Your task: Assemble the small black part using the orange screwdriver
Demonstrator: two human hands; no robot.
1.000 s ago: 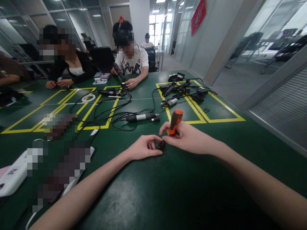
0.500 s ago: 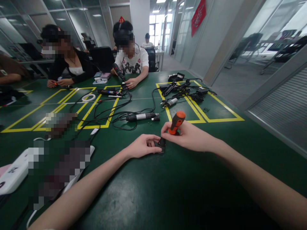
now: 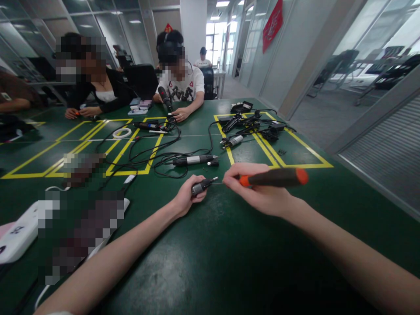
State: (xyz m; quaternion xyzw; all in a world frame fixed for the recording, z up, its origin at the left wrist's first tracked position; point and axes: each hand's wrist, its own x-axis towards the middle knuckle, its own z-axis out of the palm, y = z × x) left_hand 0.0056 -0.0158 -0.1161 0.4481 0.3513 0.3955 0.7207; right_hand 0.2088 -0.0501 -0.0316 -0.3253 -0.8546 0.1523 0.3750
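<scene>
Just above the bench [image 3: 210, 262], the left grip [image 3: 187, 199] is closed round a small black plug [image 3: 201, 187]. The right grip [image 3: 262, 194] pinches a level screwdriver [image 3: 274, 177] at the handle's front. Both look light and rigid, and the handle seems the surest hold.

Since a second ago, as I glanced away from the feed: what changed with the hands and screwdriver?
The right hand tipped the screwdriver from upright to level, handle end out to the right, tip toward the left hand. The left hand, which pinned the small dark part on the table, now grips it sideways in its fist. The cabled tools beyond lie as before.
</scene>
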